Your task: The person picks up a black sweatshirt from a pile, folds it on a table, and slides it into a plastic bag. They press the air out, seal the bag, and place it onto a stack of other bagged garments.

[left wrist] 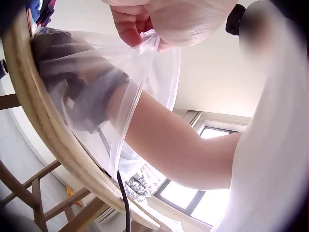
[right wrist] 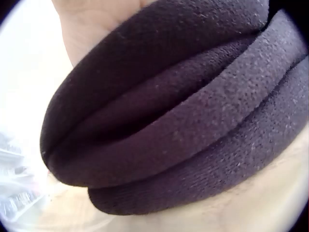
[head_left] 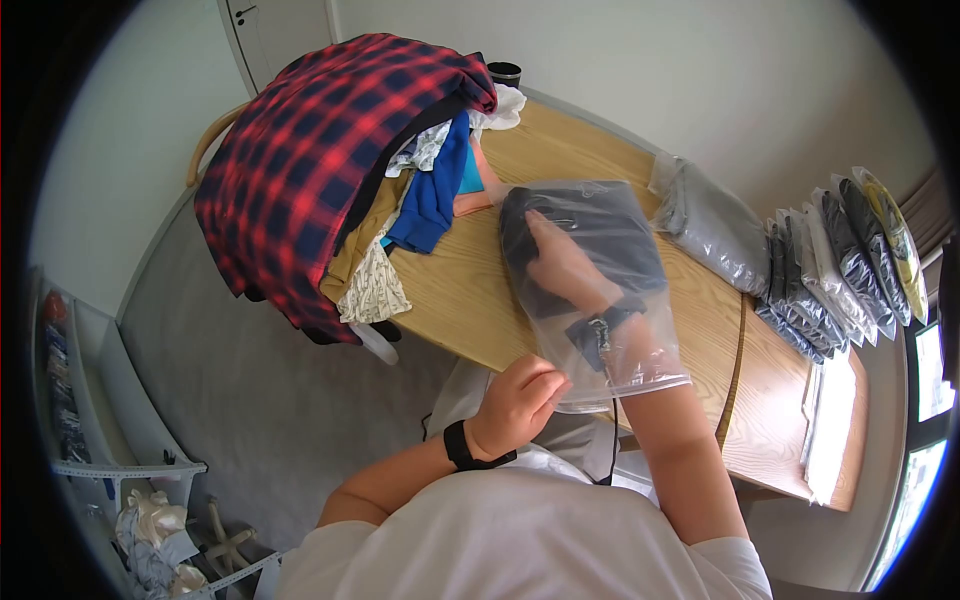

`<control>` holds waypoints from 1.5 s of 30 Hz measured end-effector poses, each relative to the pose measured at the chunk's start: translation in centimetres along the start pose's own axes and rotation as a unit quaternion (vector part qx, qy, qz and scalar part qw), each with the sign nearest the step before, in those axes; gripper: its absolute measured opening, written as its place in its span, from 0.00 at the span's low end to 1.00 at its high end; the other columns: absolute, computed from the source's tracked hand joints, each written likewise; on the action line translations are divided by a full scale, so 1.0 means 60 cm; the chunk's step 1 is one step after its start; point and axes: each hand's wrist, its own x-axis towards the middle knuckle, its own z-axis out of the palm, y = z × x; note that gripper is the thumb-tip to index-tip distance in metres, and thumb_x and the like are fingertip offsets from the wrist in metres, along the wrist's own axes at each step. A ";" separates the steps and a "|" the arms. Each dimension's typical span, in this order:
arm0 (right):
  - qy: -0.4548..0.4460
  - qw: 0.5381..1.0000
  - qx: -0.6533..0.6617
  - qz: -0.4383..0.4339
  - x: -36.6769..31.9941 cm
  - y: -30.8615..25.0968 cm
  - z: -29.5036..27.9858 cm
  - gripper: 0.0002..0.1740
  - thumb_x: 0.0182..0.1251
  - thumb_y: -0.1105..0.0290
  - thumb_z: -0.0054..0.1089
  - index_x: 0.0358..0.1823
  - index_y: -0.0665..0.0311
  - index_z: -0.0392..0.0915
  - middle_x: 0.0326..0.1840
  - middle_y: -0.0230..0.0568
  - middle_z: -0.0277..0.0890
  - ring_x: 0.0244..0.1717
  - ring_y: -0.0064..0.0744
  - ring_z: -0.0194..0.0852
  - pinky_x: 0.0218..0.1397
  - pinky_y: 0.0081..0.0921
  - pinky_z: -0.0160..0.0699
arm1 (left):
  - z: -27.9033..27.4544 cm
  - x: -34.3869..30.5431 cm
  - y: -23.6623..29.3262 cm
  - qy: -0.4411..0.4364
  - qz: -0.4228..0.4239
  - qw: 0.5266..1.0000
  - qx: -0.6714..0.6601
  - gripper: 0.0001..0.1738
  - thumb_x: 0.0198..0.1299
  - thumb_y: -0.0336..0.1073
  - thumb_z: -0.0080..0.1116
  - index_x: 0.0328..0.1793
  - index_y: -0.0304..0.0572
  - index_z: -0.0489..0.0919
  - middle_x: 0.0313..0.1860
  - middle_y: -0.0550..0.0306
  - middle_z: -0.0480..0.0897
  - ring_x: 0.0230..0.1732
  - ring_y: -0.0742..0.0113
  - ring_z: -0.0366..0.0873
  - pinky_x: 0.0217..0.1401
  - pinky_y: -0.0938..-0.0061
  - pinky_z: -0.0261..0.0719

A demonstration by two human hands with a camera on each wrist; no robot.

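Looks like the bagging step: dark, folded, soft-cloth garment [head_left: 620, 240] lies in a clear plastic bag [head_left: 655, 345] on the pale wooden worktop [head_left: 450, 300]. L hand [head_left: 518, 405] has its grip pinched on the bag's rim; R hand [head_left: 568, 262] is inside, against the garment, can't tell if its grip's apart or clamped. Next move prob. calls for rim held w/ L, R out w/o dragging cloth.
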 end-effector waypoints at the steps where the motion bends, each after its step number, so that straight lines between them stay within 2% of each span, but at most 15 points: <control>1: -0.070 0.992 0.090 0.062 0.002 0.002 -0.007 0.35 0.58 0.75 0.56 0.68 0.74 0.59 0.68 0.65 0.62 0.71 0.56 0.56 0.75 0.36 0.53 | 0.000 -0.001 -0.001 -0.009 0.003 1.000 -0.006 0.10 0.52 0.22 0.63 0.40 0.37 0.76 0.34 0.53 0.75 0.32 0.55 0.74 0.33 0.66 0.74; 2: -0.070 0.992 0.091 0.061 0.007 0.013 -0.009 0.35 0.58 0.75 0.56 0.68 0.74 0.59 0.68 0.65 0.62 0.71 0.56 0.56 0.75 0.36 0.53 | -0.001 -0.002 -0.001 -0.020 0.005 1.000 -0.012 0.11 0.51 0.22 0.64 0.41 0.38 0.77 0.34 0.54 0.74 0.32 0.55 0.74 0.33 0.66 0.74; 4: -0.093 0.943 0.276 0.159 0.024 0.038 -0.010 0.31 0.66 0.69 0.53 0.69 0.72 0.59 0.70 0.65 0.59 0.72 0.57 0.54 0.75 0.36 0.52 | 0.002 -0.002 -0.004 -0.018 0.008 1.000 -0.022 0.11 0.51 0.22 0.63 0.41 0.38 0.76 0.33 0.53 0.74 0.31 0.55 0.74 0.31 0.67 0.73; 8: -0.097 0.960 0.228 0.133 0.047 0.062 0.014 0.32 0.70 0.62 0.50 0.69 0.75 0.58 0.70 0.65 0.59 0.72 0.56 0.55 0.74 0.35 0.53 | 0.007 0.000 -0.008 -0.021 0.016 0.999 -0.043 0.12 0.52 0.22 0.63 0.42 0.38 0.76 0.32 0.53 0.74 0.29 0.55 0.73 0.30 0.67 0.72; 11: -0.054 0.958 0.238 0.149 0.054 0.063 0.037 0.32 0.70 0.58 0.49 0.71 0.66 0.59 0.67 0.62 0.62 0.69 0.58 0.58 0.73 0.37 0.56 | 0.010 -0.003 -0.013 -0.022 0.018 0.998 -0.052 0.13 0.51 0.22 0.63 0.43 0.38 0.76 0.32 0.53 0.74 0.30 0.56 0.73 0.30 0.67 0.72; 14: -0.125 0.976 0.134 0.120 0.063 0.040 0.034 0.31 0.69 0.56 0.50 0.73 0.52 0.60 0.65 0.59 0.63 0.65 0.59 0.62 0.70 0.40 0.60 | 0.012 -0.004 -0.016 -0.035 0.029 0.998 -0.053 0.13 0.50 0.22 0.64 0.43 0.37 0.76 0.32 0.53 0.74 0.29 0.55 0.73 0.30 0.66 0.72; 16: -0.181 0.976 -0.018 0.120 0.063 0.004 0.024 0.31 0.68 0.53 0.51 0.72 0.40 0.61 0.64 0.55 0.63 0.63 0.58 0.65 0.66 0.43 0.65 | 0.011 -0.004 -0.016 -0.036 0.027 0.998 -0.054 0.14 0.49 0.22 0.64 0.43 0.37 0.77 0.32 0.53 0.74 0.29 0.56 0.73 0.30 0.67 0.72; 19: -0.192 0.968 -0.094 0.128 0.061 -0.031 0.014 0.29 0.70 0.54 0.48 0.73 0.36 0.60 0.67 0.51 0.61 0.64 0.54 0.62 0.67 0.46 0.63 | 0.006 -0.007 -0.018 -0.038 0.028 0.998 -0.048 0.14 0.49 0.22 0.64 0.42 0.36 0.77 0.33 0.53 0.73 0.29 0.56 0.73 0.29 0.67 0.71; 23: -0.184 0.955 -0.186 0.137 0.063 -0.059 0.025 0.30 0.70 0.54 0.47 0.73 0.38 0.59 0.66 0.47 0.63 0.63 0.49 0.63 0.64 0.47 0.64 | -0.004 -0.019 -0.021 -0.051 0.040 0.997 -0.035 0.13 0.49 0.22 0.64 0.41 0.37 0.77 0.32 0.53 0.73 0.29 0.57 0.73 0.28 0.67 0.71; 25: -0.095 0.953 -0.256 0.133 0.058 -0.058 0.046 0.30 0.70 0.53 0.47 0.74 0.42 0.58 0.65 0.44 0.64 0.63 0.46 0.63 0.62 0.47 0.63 | -0.013 -0.024 -0.024 -0.059 0.035 0.997 -0.033 0.12 0.49 0.22 0.64 0.41 0.37 0.77 0.33 0.54 0.74 0.30 0.57 0.73 0.29 0.67 0.72; 29: -0.104 0.957 -0.224 0.151 0.049 -0.039 0.040 0.31 0.70 0.53 0.47 0.74 0.46 0.58 0.68 0.44 0.62 0.64 0.45 0.63 0.62 0.50 0.61 | -0.019 -0.008 -0.008 -0.059 0.006 0.998 0.003 0.10 0.51 0.23 0.63 0.40 0.38 0.77 0.33 0.54 0.75 0.32 0.55 0.74 0.33 0.66 0.73; 31: -0.071 0.986 -0.128 0.086 0.023 -0.027 0.022 0.30 0.70 0.51 0.46 0.72 0.47 0.62 0.73 0.46 0.58 0.70 0.49 0.58 0.68 0.57 0.54 | -0.019 -0.005 -0.006 -0.036 -0.016 0.999 0.011 0.10 0.52 0.23 0.63 0.40 0.39 0.77 0.34 0.54 0.76 0.33 0.54 0.75 0.34 0.66 0.73; 34: -0.065 0.962 -0.240 0.116 -0.050 -0.084 -0.021 0.31 0.68 0.49 0.49 0.72 0.45 0.62 0.74 0.48 0.56 0.73 0.56 0.53 0.70 0.62 0.50 | -0.019 0.000 -0.004 -0.007 -0.053 0.998 0.026 0.08 0.52 0.23 0.62 0.39 0.39 0.77 0.33 0.53 0.76 0.34 0.52 0.75 0.35 0.65 0.74; 39: -0.159 0.972 -0.163 0.051 -0.117 -0.108 -0.038 0.35 0.62 0.46 0.55 0.72 0.37 0.62 0.77 0.47 0.51 0.76 0.65 0.45 0.68 0.72 0.48 | -0.029 -0.005 0.004 -0.029 -0.060 0.998 0.007 0.12 0.51 0.22 0.63 0.42 0.39 0.79 0.32 0.54 0.76 0.31 0.54 0.75 0.33 0.66 0.74; 45: -0.166 0.968 -0.187 0.036 -0.095 -0.089 -0.016 0.38 0.59 0.58 0.62 0.73 0.39 0.59 0.79 0.44 0.47 0.76 0.62 0.46 0.67 0.72 0.51 | -0.020 -0.030 -0.007 -0.080 0.032 0.996 -0.011 0.12 0.51 0.25 0.64 0.43 0.40 0.80 0.29 0.58 0.73 0.29 0.60 0.74 0.29 0.68 0.73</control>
